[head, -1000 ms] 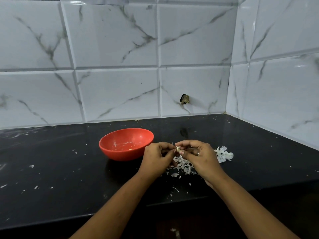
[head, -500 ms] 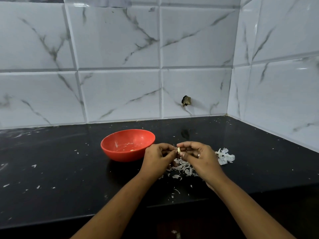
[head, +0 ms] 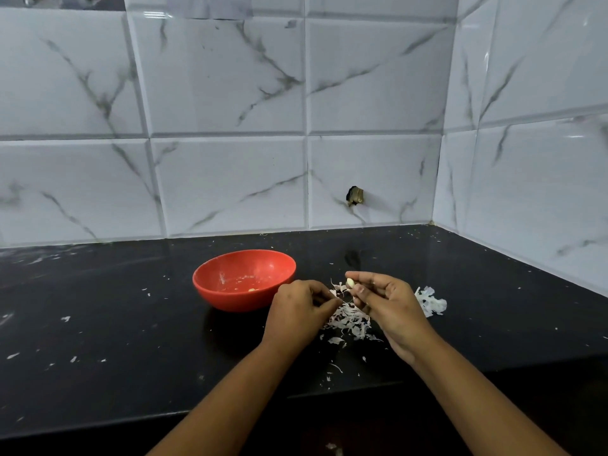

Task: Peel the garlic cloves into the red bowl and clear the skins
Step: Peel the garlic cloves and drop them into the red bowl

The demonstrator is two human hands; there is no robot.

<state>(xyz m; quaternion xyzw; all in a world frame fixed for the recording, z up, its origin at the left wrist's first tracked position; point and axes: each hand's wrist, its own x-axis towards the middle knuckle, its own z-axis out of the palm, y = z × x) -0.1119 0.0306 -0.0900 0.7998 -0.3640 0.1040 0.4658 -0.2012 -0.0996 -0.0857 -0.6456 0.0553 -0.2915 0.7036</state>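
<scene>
The garlic clove [head: 350, 283] is now pinched in the right hand's [head: 391, 307] fingertips alone, just right of the red bowl [head: 230, 299]. The left hand [head: 297, 312] has pulled away, its curled fingers pinching a shred of skin [head: 342, 302] above the pile of skins [head: 348, 320].

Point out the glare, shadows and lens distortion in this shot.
Head view: wide lens bows the tile wall seams; glare streaks on upper tiles; glossy counter mirrors the wall hole; red bowl casts a soft shadow; the garlic clove is sharp.
</scene>
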